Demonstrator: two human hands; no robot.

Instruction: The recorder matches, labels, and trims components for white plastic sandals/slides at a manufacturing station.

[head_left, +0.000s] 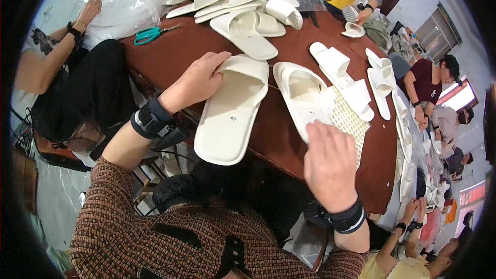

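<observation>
From where I stand, the left hand (201,82) is closed on a white slipper (230,121) near its toe, holding it at the near edge of the brown table (377,186), heel jutting out past that edge. The right hand (331,168) has its fingers bunched over the heel of a second slipper (297,98), beside a gridded sheet (347,116); whether they pinch anything, I cannot tell. Farther back lie a slipper heap (243,5) and teal scissors (148,35).
</observation>
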